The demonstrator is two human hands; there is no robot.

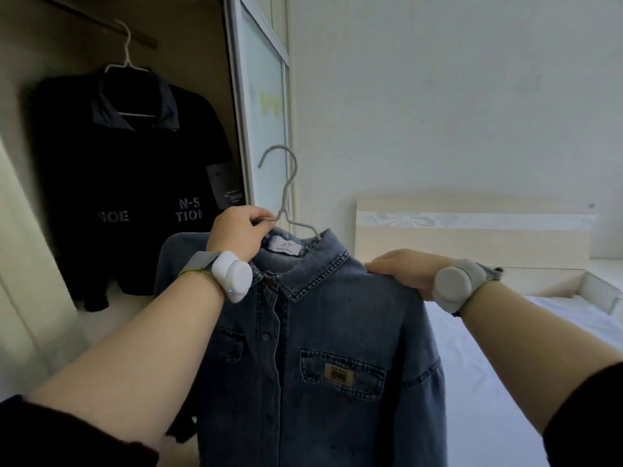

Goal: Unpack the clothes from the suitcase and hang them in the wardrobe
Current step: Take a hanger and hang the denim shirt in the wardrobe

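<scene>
A blue denim shirt [337,332] hangs in front of me on a grey wire hanger [286,183], its hook pointing up and free of any rail. My left hand [239,230] grips the hanger just below the hook, at the collar. My right hand [401,267] holds the shirt's right shoulder, fingers over the top of the cloth. In the open wardrobe at the left, a black shirt [128,183] with white lettering hangs on a white hanger [126,59] from the dark rail [101,21]. The suitcase is out of view.
The wardrobe's sliding door [263,106] stands just behind the hanger hook. A bed with a white sheet [488,365] and a pale wooden headboard [472,230] fills the right side. A white wall [438,96] rises behind it.
</scene>
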